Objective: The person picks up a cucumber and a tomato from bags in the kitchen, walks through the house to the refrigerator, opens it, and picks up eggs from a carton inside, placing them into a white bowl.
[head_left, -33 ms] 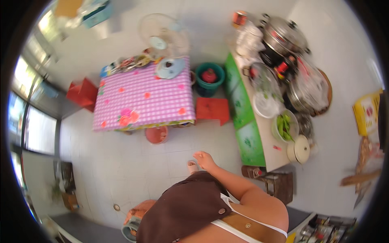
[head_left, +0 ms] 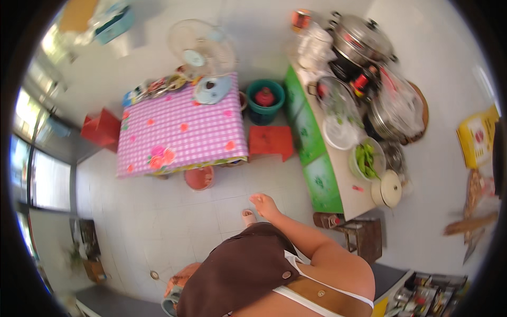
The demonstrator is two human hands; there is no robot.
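My right hand [head_left: 265, 206] hangs in front of my brown apron [head_left: 243, 264], above the tiled floor. Its fingers are loosely curled together, and nothing shows in them. A sandalled foot [head_left: 249, 217] is just below it. By the left edge of the apron is an orange-brown shape [head_left: 182, 277] against a grey round vessel [head_left: 170, 304]. Both are partly covered by the apron, and whether the shape is my left hand on the vessel's rim I cannot make out.
Ahead stands a table with a pink checked tablecloth [head_left: 179, 127]. A red stool [head_left: 270, 141], a pink bucket [head_left: 199, 177] and a teal bucket [head_left: 265, 108] are beside it. Along the right runs a green cabinet [head_left: 322, 182] bearing pots and a bowl of green vegetables [head_left: 368, 159].
The view has swung slightly, so the table and cabinet sit a little further left. My right hand keeps nearly the same pose and still shows nothing in it.
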